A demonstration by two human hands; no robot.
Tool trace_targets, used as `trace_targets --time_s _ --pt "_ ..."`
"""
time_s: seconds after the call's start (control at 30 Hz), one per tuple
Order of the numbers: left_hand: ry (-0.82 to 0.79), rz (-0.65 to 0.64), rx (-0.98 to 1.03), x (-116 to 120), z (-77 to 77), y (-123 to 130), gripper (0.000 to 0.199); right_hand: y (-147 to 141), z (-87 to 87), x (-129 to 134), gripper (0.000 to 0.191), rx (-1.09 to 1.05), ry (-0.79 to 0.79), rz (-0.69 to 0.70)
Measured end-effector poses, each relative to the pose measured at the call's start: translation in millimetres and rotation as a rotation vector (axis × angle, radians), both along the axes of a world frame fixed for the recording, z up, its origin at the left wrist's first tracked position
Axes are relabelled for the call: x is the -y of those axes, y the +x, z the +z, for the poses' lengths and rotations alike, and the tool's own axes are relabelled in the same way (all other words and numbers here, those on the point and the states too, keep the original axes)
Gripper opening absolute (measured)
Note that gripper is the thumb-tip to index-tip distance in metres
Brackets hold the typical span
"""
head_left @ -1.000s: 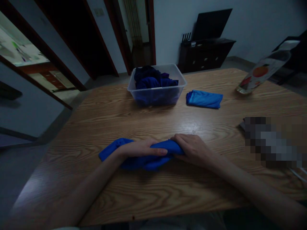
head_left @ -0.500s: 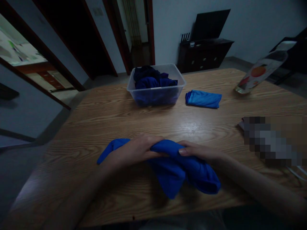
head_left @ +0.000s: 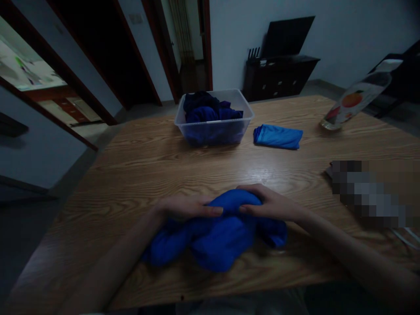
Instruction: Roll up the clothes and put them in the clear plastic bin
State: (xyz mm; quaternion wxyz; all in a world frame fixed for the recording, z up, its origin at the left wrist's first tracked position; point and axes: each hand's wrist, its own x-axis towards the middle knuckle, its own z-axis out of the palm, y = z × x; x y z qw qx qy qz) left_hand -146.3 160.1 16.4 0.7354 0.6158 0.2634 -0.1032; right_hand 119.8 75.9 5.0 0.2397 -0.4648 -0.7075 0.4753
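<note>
A bright blue piece of cloth (head_left: 223, 243) lies bunched near the front of the wooden table, its loose ends hanging toward me. My left hand (head_left: 188, 206) is closed on its upper left part, thumb on top and fingers behind. From the other side my right hand (head_left: 271, 203) grips the same bunched ridge, its thumb toward the left thumb. The fingers of both hands are partly hidden by the fabric. What kind of garment or cloth it is cannot be made out.
Beyond the hands stands a clear plastic bin (head_left: 215, 129) with dark blue fabric inside. A folded blue cloth (head_left: 278, 136) lies to its right. Farther right are a tilted-looking bottle (head_left: 356, 98) and a blurred-out item (head_left: 374, 192) with a white cord on the table (head_left: 131, 175).
My hands have drawn closer together on the blue cloth. Its left end has dropped toward me, and the fabric is more bunched.
</note>
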Motion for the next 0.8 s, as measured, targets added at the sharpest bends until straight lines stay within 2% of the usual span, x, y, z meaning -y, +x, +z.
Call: trace_targets --time_s 0.07,0.13,0.2,0.37,0.5,0.57,0.63,0.8 --pt "-0.159 0.19 -0.023 5.4 -7.9 2.9 0.057 2.2 -1.7 -2.0 0.04 0.089 0.126 0.0" --pt "-0.25 0.311 -0.026 8.7 -14.5 5.4 0.057 4.4 -6.4 -3.4 0.037 0.183 0.247 0.013" --pt "-0.271 0.319 -0.015 8.5 -19.2 6.6 0.056 6.7 -13.9 -3.8 0.037 0.28 0.354 0.047" --pt "-0.236 0.244 -0.03 1.6 -23.1 5.1 0.056 9.9 -35.0 -2.2 0.045 0.503 0.635 0.074" --pt "-0.198 0.203 -0.063 -0.1 -19.7 5.7 0.059 8.0 -40.9 -1.9 0.047 0.572 0.757 0.072" --pt "-0.091 0.174 -0.047 -0.3 -15.4 7.1 0.059 6.5 -37.9 -2.2 0.046 0.583 0.763 0.067" --pt "0.102 0.121 -0.008 -0.1 -9.9 8.8 0.058 5.5 -31.4 -2.5 0.043 0.552 0.722 0.082" --pt "0.588 -0.024 0.034 8.4 3.9 10.3 0.05 5.7 -10.1 -1.8 0.042 0.372 0.5 0.115"
